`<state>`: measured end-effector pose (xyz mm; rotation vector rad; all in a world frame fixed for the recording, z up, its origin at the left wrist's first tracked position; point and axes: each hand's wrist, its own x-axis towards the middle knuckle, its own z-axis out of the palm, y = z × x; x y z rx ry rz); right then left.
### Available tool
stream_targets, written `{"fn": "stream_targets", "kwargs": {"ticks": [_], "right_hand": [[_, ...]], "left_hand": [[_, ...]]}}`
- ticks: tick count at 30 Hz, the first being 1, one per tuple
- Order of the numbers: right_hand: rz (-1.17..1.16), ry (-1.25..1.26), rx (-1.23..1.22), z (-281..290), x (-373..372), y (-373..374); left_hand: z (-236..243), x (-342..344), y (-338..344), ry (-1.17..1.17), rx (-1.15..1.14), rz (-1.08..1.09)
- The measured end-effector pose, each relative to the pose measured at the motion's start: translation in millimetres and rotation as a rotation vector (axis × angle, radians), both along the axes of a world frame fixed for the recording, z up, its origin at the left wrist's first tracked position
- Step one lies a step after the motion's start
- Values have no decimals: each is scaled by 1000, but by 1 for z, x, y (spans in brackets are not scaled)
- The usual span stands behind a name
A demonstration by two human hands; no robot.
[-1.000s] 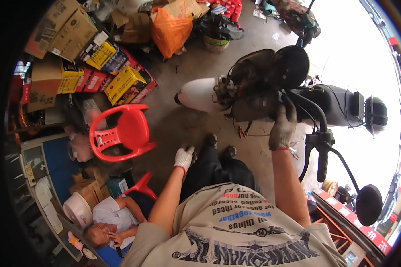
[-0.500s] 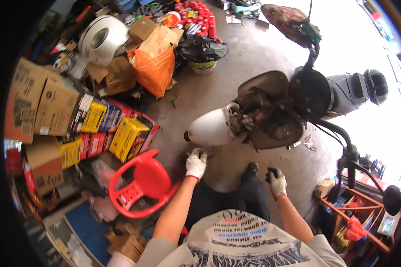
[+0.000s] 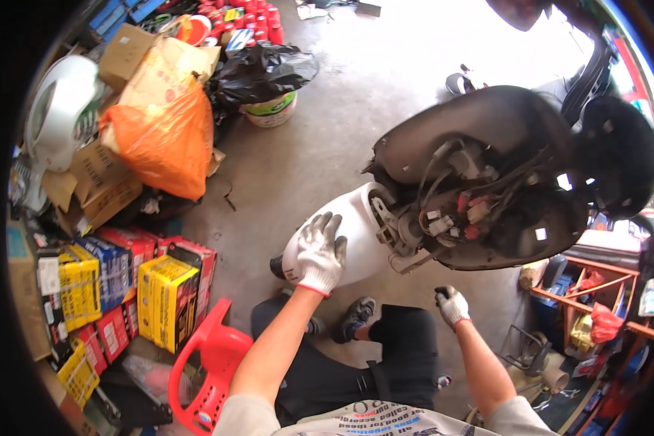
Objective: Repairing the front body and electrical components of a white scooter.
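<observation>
My left hand (image 3: 320,256), in a white work glove with greyish fingers, lies on top of a white rounded fender (image 3: 354,236), its fingers stretched out over the surface. The fender belongs to a scooter whose dark front shell (image 3: 479,120) is opened up. Inside that shell, loose wiring (image 3: 447,221) and plugs are exposed. My right hand (image 3: 452,305), gloved the same way, hangs in the air below the shell and right of my knee. Its fingers are curled in; whatever they may hold is too small to make out.
A red plastic chair (image 3: 221,349) stands close by my left arm. Farther left are yellow and red boxes (image 3: 166,298), an orange bag (image 3: 167,142) and a white helmet (image 3: 64,109). A bucket (image 3: 272,112) under black plastic stands beyond; an orange metal rack (image 3: 559,291) is at right.
My left hand has gone from beside the fender's front end to lying on top of it. The scooter appears larger and closer. My right hand stays out to the right, curled.
</observation>
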<state>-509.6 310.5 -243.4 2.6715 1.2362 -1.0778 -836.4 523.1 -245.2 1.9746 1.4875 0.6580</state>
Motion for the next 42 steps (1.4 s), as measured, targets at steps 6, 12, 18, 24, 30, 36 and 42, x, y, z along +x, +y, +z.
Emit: {"fn": "stream_targets", "kwargs": {"ticks": [6, 12, 18, 24, 30, 36, 42], "right_hand": [[57, -143, -174, -147, 44, 47], [478, -245, -26, -249, 74, 80], [487, -238, -18, -249, 46, 100], [261, 82, 255, -210, 24, 105], [641, -232, -8, -240, 37, 101], [946, -45, -407, -315, 100, 61], [740, 182, 334, -261, 80, 73]], "left_hand": [[-27, 1, -4, -34, 182, 0], [-29, 11, 0, -117, 342, -66], [-10, 13, 5, -162, 135, -79], [14, 43, 29, -514, 305, -107], [20, 77, 38, -305, 371, -329], [27, 75, 39, -261, 406, -419], [9, 59, 50, -140, 630, -420]]}}
